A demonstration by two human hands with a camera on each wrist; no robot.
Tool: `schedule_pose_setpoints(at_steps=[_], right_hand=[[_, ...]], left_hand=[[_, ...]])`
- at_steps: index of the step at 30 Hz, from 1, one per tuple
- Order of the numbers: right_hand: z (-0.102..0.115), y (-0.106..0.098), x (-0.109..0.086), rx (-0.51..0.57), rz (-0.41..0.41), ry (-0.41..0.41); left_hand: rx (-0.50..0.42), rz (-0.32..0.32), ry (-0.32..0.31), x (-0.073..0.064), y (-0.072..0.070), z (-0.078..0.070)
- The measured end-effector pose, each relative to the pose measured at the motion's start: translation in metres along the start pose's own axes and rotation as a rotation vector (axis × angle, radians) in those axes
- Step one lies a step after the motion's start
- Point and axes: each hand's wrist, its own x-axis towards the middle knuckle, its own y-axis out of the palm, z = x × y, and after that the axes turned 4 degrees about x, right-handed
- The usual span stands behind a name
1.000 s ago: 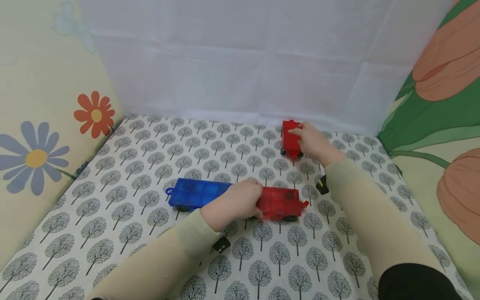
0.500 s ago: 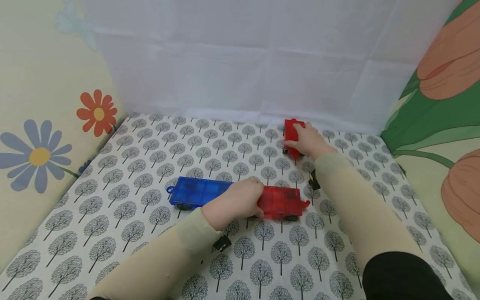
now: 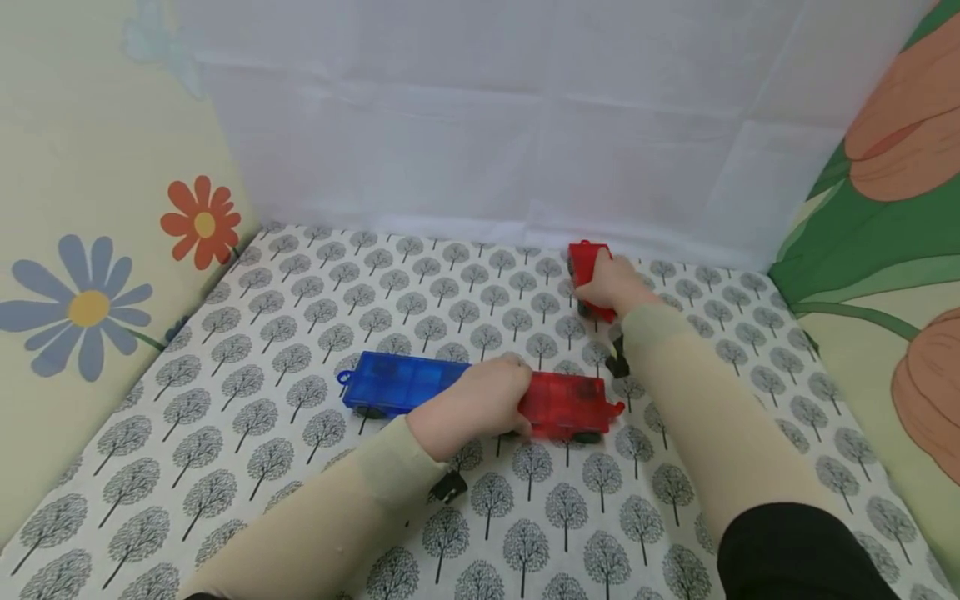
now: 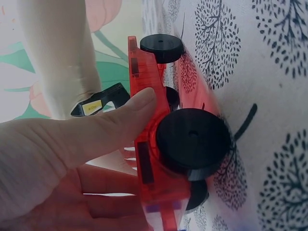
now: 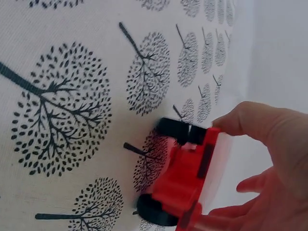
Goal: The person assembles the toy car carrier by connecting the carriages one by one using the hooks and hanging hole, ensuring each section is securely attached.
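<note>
A see-through red toy wagon (image 3: pixel 570 404) with black wheels stands mid-table, a hook at its right end. My left hand (image 3: pixel 483 396) grips its left part, the thumb (image 4: pixel 140 102) pressed along the near side above a wheel. Left of that hand lies a blue toy wagon (image 3: pixel 405 383) with a ring at its outer end; my hand covers where the two wagons meet. Toward the back, my right hand (image 3: pixel 617 282) holds a second red wagon (image 3: pixel 590 260) by its sides. In the right wrist view this second wagon (image 5: pixel 178 180) shows its wheels close over the cloth.
A white cloth printed with grey trees (image 3: pixel 247 383) covers the table. Behind it hangs a plain white sheet (image 3: pixel 465 142). Walls painted with flowers (image 3: pixel 88 308) stand at left and right. Each wrist carries a small black device (image 3: pixel 448 486).
My right hand has shifted its hold on the far red wagon and turned it slightly, its near end swinging right. The left hand and its wagons keep their place; the head view shifts slightly.
</note>
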Motion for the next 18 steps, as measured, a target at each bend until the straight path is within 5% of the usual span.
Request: schedule_pose_setpoints(at_steps=[9,18], right_hand=[[-0.001,-0.001,-0.002,0.001,0.041,0.025],[-0.014,-0.007,-0.008,0.138,0.075,0.028]], left_hand=[[-0.003,-0.005,0.002,0.001,0.002,0.001],[-0.005,-0.001,0.001,0.0,0.002,-0.002]])
